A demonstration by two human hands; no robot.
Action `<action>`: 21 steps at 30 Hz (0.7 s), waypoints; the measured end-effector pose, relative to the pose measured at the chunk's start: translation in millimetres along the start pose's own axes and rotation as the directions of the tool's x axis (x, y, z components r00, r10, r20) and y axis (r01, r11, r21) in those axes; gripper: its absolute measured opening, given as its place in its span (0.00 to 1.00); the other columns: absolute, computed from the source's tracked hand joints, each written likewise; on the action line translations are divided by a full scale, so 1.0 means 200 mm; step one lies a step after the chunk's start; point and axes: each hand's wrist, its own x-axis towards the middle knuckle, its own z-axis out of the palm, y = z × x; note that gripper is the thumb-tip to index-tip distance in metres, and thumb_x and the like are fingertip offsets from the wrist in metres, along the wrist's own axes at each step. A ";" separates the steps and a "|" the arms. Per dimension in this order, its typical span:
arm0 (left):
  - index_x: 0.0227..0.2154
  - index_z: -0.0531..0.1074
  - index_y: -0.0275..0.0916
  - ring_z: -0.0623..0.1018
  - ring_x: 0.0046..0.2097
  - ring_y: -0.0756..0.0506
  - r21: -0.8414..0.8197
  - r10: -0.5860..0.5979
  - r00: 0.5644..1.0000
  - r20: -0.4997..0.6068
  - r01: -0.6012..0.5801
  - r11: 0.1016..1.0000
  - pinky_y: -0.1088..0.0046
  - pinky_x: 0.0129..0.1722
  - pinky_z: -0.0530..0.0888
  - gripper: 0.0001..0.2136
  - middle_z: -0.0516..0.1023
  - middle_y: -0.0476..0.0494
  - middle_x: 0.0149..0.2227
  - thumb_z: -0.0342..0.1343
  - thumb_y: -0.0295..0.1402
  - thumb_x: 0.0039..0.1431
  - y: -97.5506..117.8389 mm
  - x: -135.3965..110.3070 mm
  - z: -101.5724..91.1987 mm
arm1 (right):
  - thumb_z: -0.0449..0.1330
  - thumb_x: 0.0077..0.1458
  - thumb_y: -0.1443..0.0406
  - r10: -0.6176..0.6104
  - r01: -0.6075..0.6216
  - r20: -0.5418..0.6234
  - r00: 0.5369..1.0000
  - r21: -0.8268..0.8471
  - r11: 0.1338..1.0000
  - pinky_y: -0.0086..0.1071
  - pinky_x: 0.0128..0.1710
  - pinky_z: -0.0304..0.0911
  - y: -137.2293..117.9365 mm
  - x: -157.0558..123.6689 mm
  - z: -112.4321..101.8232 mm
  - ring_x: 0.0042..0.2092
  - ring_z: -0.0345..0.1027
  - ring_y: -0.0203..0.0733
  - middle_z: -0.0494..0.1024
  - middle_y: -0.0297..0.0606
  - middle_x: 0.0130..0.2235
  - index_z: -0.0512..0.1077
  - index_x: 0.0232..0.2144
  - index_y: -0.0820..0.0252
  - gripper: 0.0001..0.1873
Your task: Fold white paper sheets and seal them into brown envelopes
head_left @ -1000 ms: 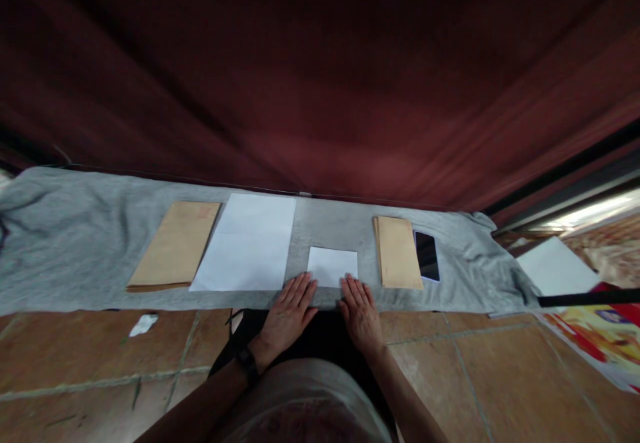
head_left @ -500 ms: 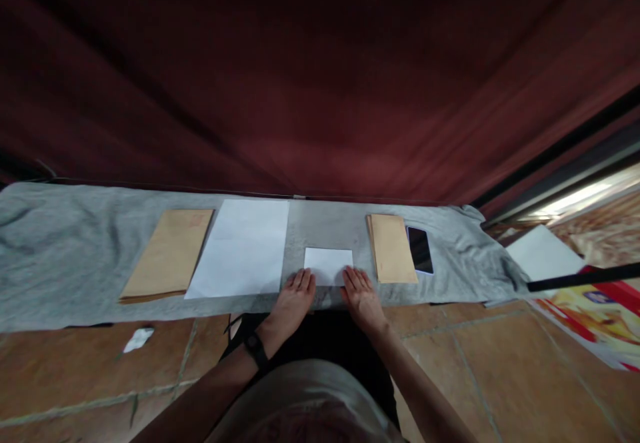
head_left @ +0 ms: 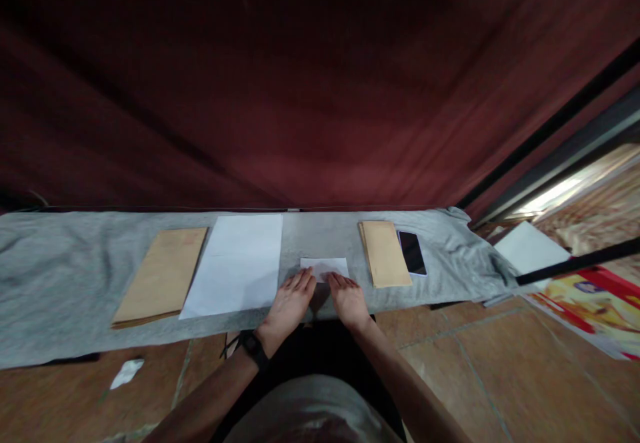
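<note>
A small folded white paper (head_left: 325, 266) lies on the grey cloth (head_left: 65, 276) in front of me. My left hand (head_left: 290, 303) rests flat on the paper's near left edge, fingers stretched out. My right hand (head_left: 346, 298) lies flat on its near right edge, fingers together and extended. A black band sits on my left wrist. Left of the hands is a large white sheet (head_left: 237, 264), then a stack of brown envelopes (head_left: 161, 275). To the right lie a narrower stack of brown envelopes (head_left: 384, 253) and a dark phone (head_left: 413, 252).
A dark red curtain (head_left: 300, 96) hangs behind the cloth. Brown floor tiles (head_left: 475, 370) lie near me, with a crumpled white scrap (head_left: 126, 372) at left. At right are a white sheet (head_left: 530, 248), a black bar (head_left: 580, 261) and a colourful printed sheet (head_left: 595, 306).
The white paper now shows shorter from front to back than before. Both hands have slid forward and closer together over its near edge. The view has tilted slightly.
</note>
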 end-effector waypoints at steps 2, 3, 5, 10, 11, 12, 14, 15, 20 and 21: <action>0.63 0.60 0.40 0.64 0.66 0.37 -0.154 -0.157 0.968 -0.195 0.128 0.980 0.57 0.62 0.66 0.23 0.62 0.35 0.67 0.49 0.32 0.67 -0.02 0.02 -0.03 | 0.50 0.63 0.69 0.159 -0.126 -0.099 0.982 0.280 0.952 0.37 0.51 0.68 -0.01 0.02 -0.06 0.50 0.75 0.45 0.79 0.42 0.52 0.73 0.54 0.55 0.20; 0.66 0.56 0.40 0.62 0.68 0.37 -0.278 -0.279 0.924 -0.260 0.205 0.938 0.57 0.63 0.66 0.26 0.59 0.34 0.68 0.51 0.36 0.67 -0.03 0.03 -0.03 | 0.51 0.64 0.66 0.269 -0.181 -0.133 0.954 0.462 0.868 0.37 0.49 0.69 -0.02 0.03 -0.08 0.47 0.76 0.46 0.81 0.41 0.49 0.74 0.52 0.55 0.18; 0.67 0.53 0.40 0.66 0.66 0.37 -0.584 -0.538 0.811 -0.228 0.328 0.742 0.58 0.60 0.70 0.31 0.63 0.33 0.66 0.54 0.42 0.64 -0.03 0.04 -0.01 | 0.53 0.63 0.59 0.483 -0.212 -0.103 0.869 0.805 0.554 0.37 0.44 0.71 -0.04 0.05 -0.10 0.43 0.78 0.46 0.83 0.41 0.43 0.77 0.45 0.57 0.16; 0.56 0.68 0.37 0.82 0.43 0.41 -0.908 -0.539 0.757 0.370 0.418 -0.035 0.64 0.42 0.78 0.28 0.81 0.37 0.43 0.62 0.44 0.56 0.03 0.03 0.13 | 0.67 0.47 0.54 0.611 -0.114 0.208 0.764 0.975 -0.190 0.35 0.40 0.74 -0.09 0.04 0.02 0.40 0.78 0.44 0.83 0.41 0.40 0.74 0.37 0.58 0.17; 0.52 0.70 0.37 0.82 0.39 0.42 -0.903 -0.510 0.757 0.408 0.415 -0.107 0.66 0.39 0.78 0.26 0.82 0.39 0.40 0.63 0.44 0.53 0.04 0.03 0.15 | 0.68 0.45 0.55 0.610 -0.123 0.249 0.752 0.963 -0.241 0.35 0.39 0.74 -0.09 0.03 0.05 0.40 0.78 0.44 0.83 0.41 0.40 0.74 0.36 0.58 0.18; 0.48 0.72 0.36 0.82 0.36 0.44 -0.901 -0.507 0.751 0.422 0.411 -0.141 0.68 0.36 0.77 0.25 0.81 0.41 0.38 0.65 0.44 0.50 0.05 0.02 0.16 | 0.69 0.43 0.56 0.610 -0.136 0.281 0.741 0.952 -0.274 0.34 0.39 0.74 -0.09 0.03 0.07 0.39 0.78 0.44 0.83 0.41 0.39 0.73 0.35 0.58 0.18; 0.42 0.72 0.37 0.79 0.31 0.47 -0.898 -0.533 0.734 0.421 0.422 -0.127 0.72 0.31 0.75 0.22 0.80 0.45 0.32 0.66 0.43 0.45 0.04 0.02 0.17 | 0.70 0.42 0.56 0.612 -0.159 0.318 0.724 0.940 -0.300 0.34 0.37 0.74 -0.07 0.01 0.10 0.37 0.78 0.43 0.83 0.39 0.37 0.73 0.35 0.58 0.19; 0.39 0.72 0.37 0.78 0.28 0.48 -0.893 -0.542 0.729 0.418 0.438 -0.099 0.73 0.28 0.73 0.20 0.79 0.48 0.29 0.65 0.42 0.44 0.03 0.02 0.17 | 0.70 0.42 0.55 0.616 -0.169 0.322 0.719 0.941 -0.294 0.34 0.36 0.74 -0.05 0.01 0.10 0.36 0.78 0.42 0.83 0.39 0.36 0.73 0.36 0.58 0.20; 0.36 0.70 0.39 0.72 0.22 0.50 -0.863 -0.535 0.750 0.388 0.500 0.074 0.76 0.23 0.67 0.16 0.72 0.55 0.22 0.62 0.37 0.43 -0.06 0.04 0.18 | 0.70 0.39 0.53 0.665 -0.231 0.292 0.687 0.956 -0.181 0.35 0.31 0.74 0.10 0.01 0.08 0.28 0.75 0.40 0.81 0.34 0.29 0.70 0.28 0.57 0.19; 0.36 0.71 0.39 0.72 0.23 0.50 -0.862 -0.540 0.754 0.373 0.497 0.099 0.76 0.23 0.67 0.15 0.72 0.55 0.22 0.61 0.36 0.43 -0.08 0.05 0.18 | 0.71 0.38 0.53 0.669 -0.240 0.291 0.684 0.956 -0.170 0.34 0.30 0.74 0.12 0.02 0.08 0.27 0.75 0.39 0.80 0.33 0.27 0.70 0.27 0.57 0.19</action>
